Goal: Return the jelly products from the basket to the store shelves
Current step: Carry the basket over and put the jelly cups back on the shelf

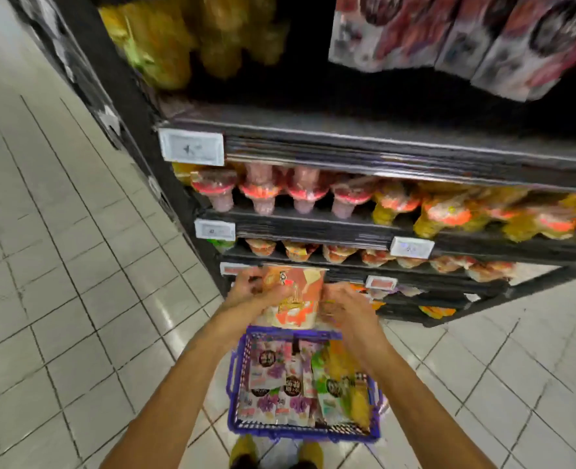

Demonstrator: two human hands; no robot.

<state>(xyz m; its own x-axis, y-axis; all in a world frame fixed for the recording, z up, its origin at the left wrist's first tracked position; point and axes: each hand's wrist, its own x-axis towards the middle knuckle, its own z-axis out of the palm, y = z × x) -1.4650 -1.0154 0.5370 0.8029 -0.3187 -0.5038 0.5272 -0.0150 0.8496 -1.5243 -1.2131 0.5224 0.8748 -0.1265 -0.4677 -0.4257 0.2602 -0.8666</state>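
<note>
An orange and cream jelly tub (296, 296) is held above the blue basket (236, 374), in front of the low shelves. My left hand (251, 291) grips its left side and my right hand (345, 308) its right side. The basket stands on the floor at my feet and holds several jelly packs: pink and purple pouches (273, 377) on the left, green and yellow ones (340, 384) on the right. The frame is blurred by motion.
A black shelving unit (364, 140) rises ahead with white price tags (192, 147). Pink and yellow jelly cups (303, 194) line the middle shelf, orange cups (340, 253) the one below. Yellow bags (165, 38) and boxes (466, 35) sit higher. Tiled floor (60, 265) lies left.
</note>
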